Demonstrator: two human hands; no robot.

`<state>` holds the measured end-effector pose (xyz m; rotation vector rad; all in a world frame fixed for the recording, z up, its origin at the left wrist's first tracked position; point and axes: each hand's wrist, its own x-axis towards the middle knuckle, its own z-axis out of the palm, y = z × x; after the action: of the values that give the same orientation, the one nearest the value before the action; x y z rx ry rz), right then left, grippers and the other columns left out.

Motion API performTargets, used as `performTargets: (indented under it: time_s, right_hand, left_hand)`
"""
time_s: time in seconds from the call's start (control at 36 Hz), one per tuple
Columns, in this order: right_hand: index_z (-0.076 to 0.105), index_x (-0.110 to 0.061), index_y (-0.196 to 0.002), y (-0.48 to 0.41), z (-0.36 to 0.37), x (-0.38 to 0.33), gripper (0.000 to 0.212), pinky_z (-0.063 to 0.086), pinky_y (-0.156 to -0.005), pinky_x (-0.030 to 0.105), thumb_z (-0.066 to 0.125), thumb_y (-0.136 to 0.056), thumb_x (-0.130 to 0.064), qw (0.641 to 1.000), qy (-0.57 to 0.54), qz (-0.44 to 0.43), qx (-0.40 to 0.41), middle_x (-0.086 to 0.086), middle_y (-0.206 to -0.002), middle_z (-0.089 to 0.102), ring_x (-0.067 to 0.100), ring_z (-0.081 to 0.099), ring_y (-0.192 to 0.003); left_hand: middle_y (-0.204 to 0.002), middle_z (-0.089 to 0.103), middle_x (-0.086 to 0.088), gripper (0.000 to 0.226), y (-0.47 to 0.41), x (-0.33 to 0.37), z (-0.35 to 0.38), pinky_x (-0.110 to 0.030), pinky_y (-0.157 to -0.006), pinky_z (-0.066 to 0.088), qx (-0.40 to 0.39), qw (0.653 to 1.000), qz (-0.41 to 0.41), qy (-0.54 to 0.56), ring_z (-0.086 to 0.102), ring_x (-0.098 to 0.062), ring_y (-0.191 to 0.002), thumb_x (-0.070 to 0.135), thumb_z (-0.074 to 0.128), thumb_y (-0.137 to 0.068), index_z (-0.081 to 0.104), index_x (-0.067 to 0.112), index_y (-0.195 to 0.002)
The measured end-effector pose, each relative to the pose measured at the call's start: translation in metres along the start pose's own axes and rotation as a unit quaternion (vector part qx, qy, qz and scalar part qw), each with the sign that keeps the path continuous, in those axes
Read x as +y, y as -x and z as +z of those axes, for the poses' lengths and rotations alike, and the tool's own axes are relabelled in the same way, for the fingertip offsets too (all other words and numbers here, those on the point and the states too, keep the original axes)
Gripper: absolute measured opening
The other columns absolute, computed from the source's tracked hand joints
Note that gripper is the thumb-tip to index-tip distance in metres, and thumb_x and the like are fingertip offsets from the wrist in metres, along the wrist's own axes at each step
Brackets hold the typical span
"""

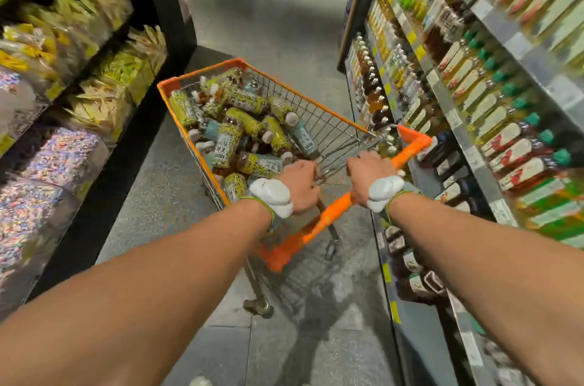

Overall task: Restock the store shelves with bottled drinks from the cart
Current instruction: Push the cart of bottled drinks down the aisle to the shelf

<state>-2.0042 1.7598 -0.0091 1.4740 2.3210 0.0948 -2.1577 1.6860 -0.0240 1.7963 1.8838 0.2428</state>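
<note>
Grey aisle floor (278, 22) between shelves (493, 76)

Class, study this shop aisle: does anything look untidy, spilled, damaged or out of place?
Only the bottles in the cart: they lie heaped at all angles, unlike the neat rows on the drinks shelf. Nothing looks spilled or broken. Both hands, left hand and right hand, grip the handle.

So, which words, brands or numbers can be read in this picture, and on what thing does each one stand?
None can be read.
Bottles in the cart: labels carry print, too blurred.
Bottles on the right shelves: labels blurred.
Yellow price tags on the shelf edges: blurred.
Bags on the left shelves: print too blurred.
</note>
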Motion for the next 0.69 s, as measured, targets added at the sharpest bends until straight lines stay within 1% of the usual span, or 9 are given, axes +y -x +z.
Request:
performTargets:
  time_s: [0.06, 0.14, 0.22, 0.36, 0.42, 0.5, 0.58, 0.64, 0.69]
  right_hand:
    - [0.053, -0.012, -0.123, 0.007, -0.005, -0.007, 0.034, 0.046, -0.099, 0.043, 0.062, -0.091, -0.018, 0.996, -0.069, -0.002, 0.053, 0.012, -0.128, 0.054, 0.034, 0.046, -0.125]
    - [0.054, -0.012, -0.12, 0.019, -0.001, -0.032, 0.028, 0.049, -0.093, 0.042, 0.055, -0.093, -0.019, 0.984, -0.157, -0.023, 0.077, 0.012, -0.124, 0.057, 0.034, 0.052, -0.12]
    - [0.054, -0.008, -0.114, 0.025, 0.014, -0.058, 0.025, 0.049, -0.089, 0.044, 0.053, -0.094, -0.023, 0.976, -0.194, -0.05, 0.08, 0.015, -0.121, 0.059, 0.037, 0.054, -0.117]
    - [0.054, -0.01, -0.107, 0.023, 0.04, -0.09, 0.02, 0.04, -0.073, 0.04, 0.05, -0.095, -0.026, 0.972, -0.213, -0.069, 0.075, 0.015, -0.115, 0.062, 0.038, 0.057, -0.108]
    - [0.055, -0.012, -0.105, 0.02, 0.046, -0.094, 0.021, 0.035, -0.07, 0.037, 0.049, -0.094, -0.029, 0.975, -0.194, -0.08, 0.066, 0.013, -0.112, 0.064, 0.037, 0.059, -0.104]
    - [0.055, -0.015, -0.106, 0.012, 0.051, -0.095, 0.026, 0.036, -0.072, 0.039, 0.049, -0.096, -0.038, 0.985, -0.14, -0.09, 0.04, 0.011, -0.109, 0.066, 0.034, 0.062, -0.1]
    - [0.054, -0.015, -0.105, 0.01, 0.057, -0.095, 0.03, 0.037, -0.084, 0.043, 0.042, -0.101, -0.042, 0.992, -0.071, -0.106, 0.006, 0.008, -0.099, 0.068, 0.031, 0.062, -0.09]
    - [0.053, -0.017, -0.093, 0.015, 0.063, -0.096, 0.023, 0.039, -0.092, 0.048, 0.042, -0.103, -0.035, 0.992, -0.052, -0.111, -0.026, 0.008, -0.096, 0.068, 0.03, 0.057, -0.077]
    - [0.058, -0.016, -0.094, 0.021, 0.068, -0.096, 0.016, 0.043, -0.082, 0.046, 0.044, -0.101, -0.021, 0.993, -0.034, -0.108, -0.039, 0.01, -0.101, 0.068, 0.031, 0.06, -0.079]
  left_hand:
    - [-0.128, 0.052, -0.022, 0.031, 0.002, -0.01, 0.0, -0.045, -0.097, 0.044, -0.014, 1.0, 0.004, -0.017, 0.051, -0.04, -0.119, 0.023, 0.049, -0.101, 0.051, 0.002, -0.123]
    - [-0.12, 0.057, -0.027, 0.028, 0.008, -0.025, 0.004, -0.046, -0.095, 0.045, -0.029, 0.999, 0.0, -0.016, 0.054, -0.043, -0.115, 0.019, 0.048, -0.1, 0.056, -0.003, -0.116]
    - [-0.126, 0.059, -0.024, 0.031, 0.017, -0.035, 0.01, -0.04, -0.091, 0.043, -0.019, 0.999, -0.016, -0.027, 0.056, -0.042, -0.117, 0.021, 0.05, -0.1, 0.056, 0.003, -0.125]
    - [-0.128, 0.061, -0.02, 0.033, 0.026, -0.064, 0.022, -0.039, -0.087, 0.046, -0.053, 0.996, -0.044, -0.065, 0.058, -0.039, -0.116, 0.026, 0.049, -0.101, 0.057, 0.009, -0.128]
    - [-0.132, 0.058, -0.017, 0.034, 0.028, -0.073, 0.025, -0.041, -0.092, 0.049, -0.075, 0.993, -0.049, -0.077, 0.057, -0.037, -0.117, 0.023, 0.05, -0.099, 0.054, 0.011, -0.131]
    - [-0.142, 0.05, -0.01, 0.046, 0.026, -0.09, 0.03, -0.046, -0.102, 0.047, -0.093, 0.987, -0.062, -0.118, 0.05, -0.033, -0.129, 0.024, 0.052, -0.099, 0.046, 0.015, -0.144]
    - [-0.155, 0.037, -0.007, 0.058, 0.026, -0.106, 0.041, -0.049, -0.11, 0.041, -0.111, 0.98, -0.049, -0.158, 0.034, -0.029, -0.143, 0.032, 0.05, -0.1, 0.031, 0.018, -0.154]
    - [-0.158, 0.032, -0.006, 0.059, 0.027, -0.111, 0.052, -0.048, -0.113, 0.037, -0.105, 0.979, -0.024, -0.174, 0.027, -0.027, -0.146, 0.035, 0.048, -0.101, 0.028, 0.018, -0.154]
    - [-0.16, 0.029, -0.006, 0.062, 0.029, -0.113, 0.062, -0.049, -0.115, 0.034, -0.099, 0.979, -0.009, -0.177, 0.022, -0.028, -0.149, 0.037, 0.048, -0.1, 0.026, 0.017, -0.155]
